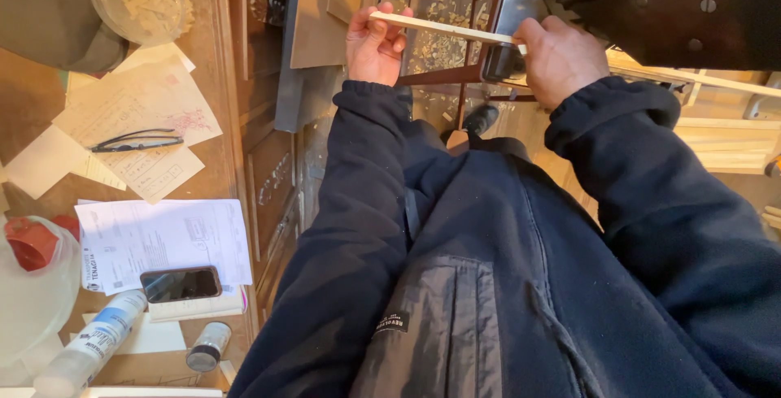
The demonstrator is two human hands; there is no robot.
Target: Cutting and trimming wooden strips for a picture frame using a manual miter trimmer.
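A thin pale wooden strip (443, 29) lies crosswise in front of me, held at both ends. My left hand (373, 47) grips its left end with curled fingers. My right hand (560, 58) is closed over its right end, next to a dark machine (667, 8) at the upper right. Below the strip, wood shavings (431, 48) litter the floor between dark red metal legs (468, 73). My dark blue jacket fills the lower middle of the view.
A wooden desk (224, 81) stands at left with papers (163, 239), glasses (134, 141), a phone (181, 284), a tube (89, 349), a small jar (207, 347) and a glass bowl of chips (146, 0). Pale wooden slats (724, 134) lie at right.
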